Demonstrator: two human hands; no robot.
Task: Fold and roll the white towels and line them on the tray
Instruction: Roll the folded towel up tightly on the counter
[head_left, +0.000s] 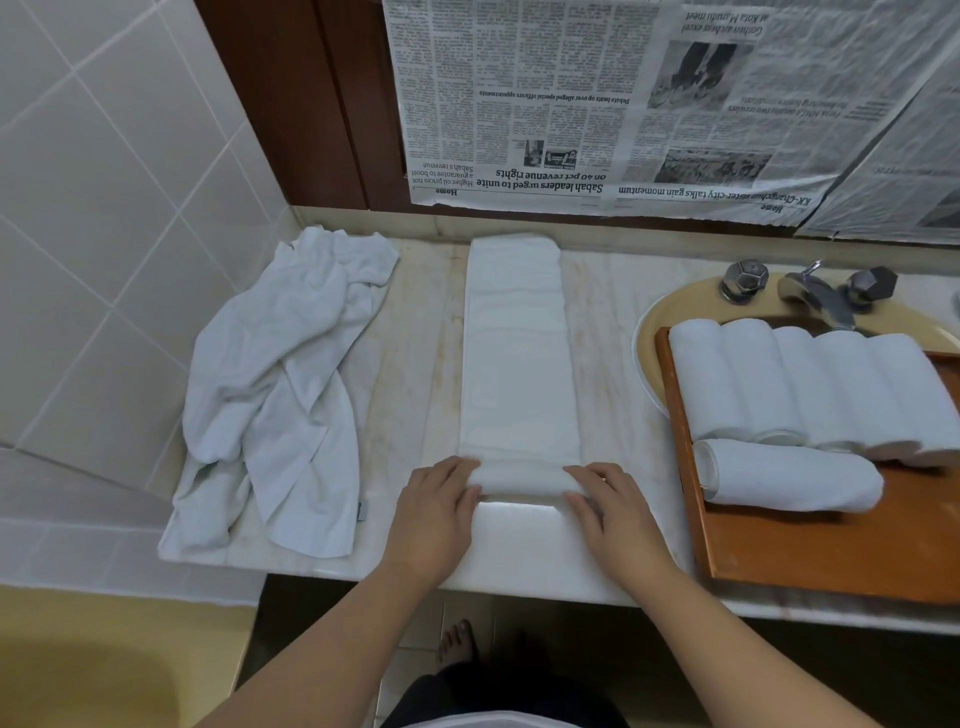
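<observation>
A white towel (514, 343) folded into a long narrow strip lies on the marble counter, running away from me. Its near end is turned into a small roll (519, 478). My left hand (436, 514) holds the roll's left end with fingers curled on it. My right hand (608, 506) holds the right end the same way. A wooden tray (810, 551) sits at the right over the sink. Several rolled white towels (805, 384) stand side by side along its far edge, and one more roll (784, 478) lies crosswise in front of them.
A heap of unfolded white towels (280, 395) lies on the counter's left part, next to the tiled wall. Behind the tray are the sink's tap and two knobs (821, 291). Newspaper (623, 104) covers the wall behind. The counter's front edge (519, 582) runs just below my wrists.
</observation>
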